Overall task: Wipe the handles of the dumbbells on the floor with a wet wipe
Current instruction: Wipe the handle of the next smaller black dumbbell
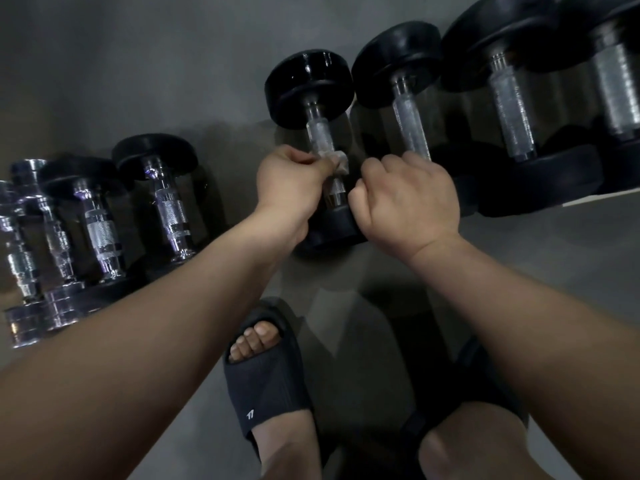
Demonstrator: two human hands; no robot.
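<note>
Nearest me, short of the dumbbell [310, 76] I am working on, is my foot in a dark sandal [266, 393]. It sits just in front of the dumbbell's near head, so if the weight rolls or tips toward me, my bare toes are the first thing it meets.

On the dumbbell's left side my left hand [291, 181] has its fingers curled, pinching the wet wipe [338, 163] against the lower half of the handle [320, 133]. The wipe is bunched small. I judge it could slip off the knurling or tear on it, leaving my fingertips rubbing bare metal. It also covers only part of the grip, so the upper stretch could easily be missed.

On the dumbbell's right side my right hand [405, 199] is curled into a fist by the near head. I cannot tell whether it holds anything or only steadies. If it is not bracing the weight, a firm stroke could turn the handle under the wipe.

Just right of the dumbbell, the neighbouring dumbbell [410, 112] lies close enough to pinch my knuckles. Well left of it stand the chrome dumbbells [169, 209], and beyond its far head is bare grey floor [138, 64].
</note>
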